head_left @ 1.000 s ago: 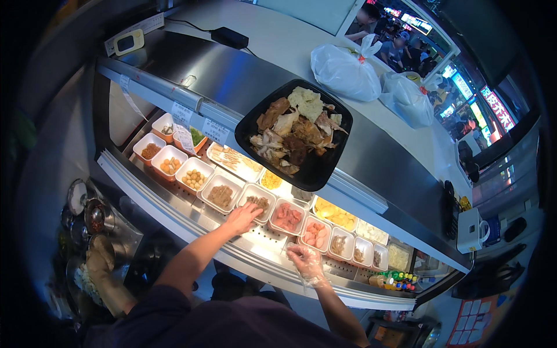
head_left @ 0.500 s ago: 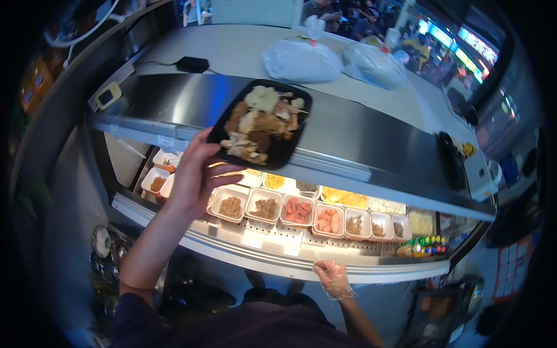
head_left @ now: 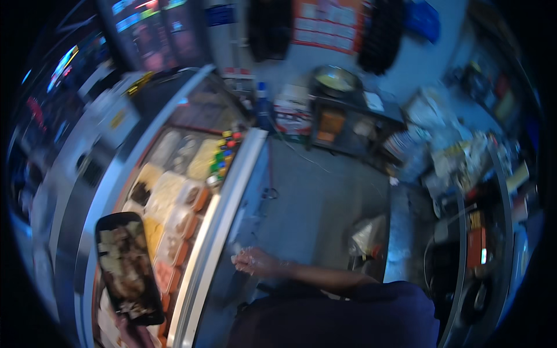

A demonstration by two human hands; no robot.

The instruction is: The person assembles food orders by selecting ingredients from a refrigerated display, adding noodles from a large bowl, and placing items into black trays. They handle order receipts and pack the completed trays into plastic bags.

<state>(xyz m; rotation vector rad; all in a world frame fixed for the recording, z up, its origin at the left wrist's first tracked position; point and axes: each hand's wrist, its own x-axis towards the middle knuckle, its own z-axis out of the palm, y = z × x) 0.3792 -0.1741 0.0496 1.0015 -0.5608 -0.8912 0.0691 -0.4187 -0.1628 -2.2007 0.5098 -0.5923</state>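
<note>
My left hand (head_left: 132, 333) grips the lower end of a black takeaway tray (head_left: 149, 318) at the lower left. In the tray lie chopped meat and pale pieces of food (head_left: 125, 264), blurred by motion. The tray is above the food display case, over its rows of tubs. My right hand (head_left: 255, 262), in a clear plastic glove, is beside the case's front rail (head_left: 223, 232) and apart from it. Its fingers look bent but are smeared, so whether they hold anything does not show.
Orange and white tubs of food (head_left: 167, 277) and small bottles with coloured caps (head_left: 223, 153) fill the case. Across the floor stands a dark cart (head_left: 348, 124) with a pan (head_left: 335, 80) on top. Plastic bags (head_left: 444, 133) crowd the metal counter (head_left: 406, 232) at the right.
My view has swung right, from facing the case to looking along it toward the cart and wall. The tray, still in my left hand, now appears lower left. My right hand has left the rail.
</note>
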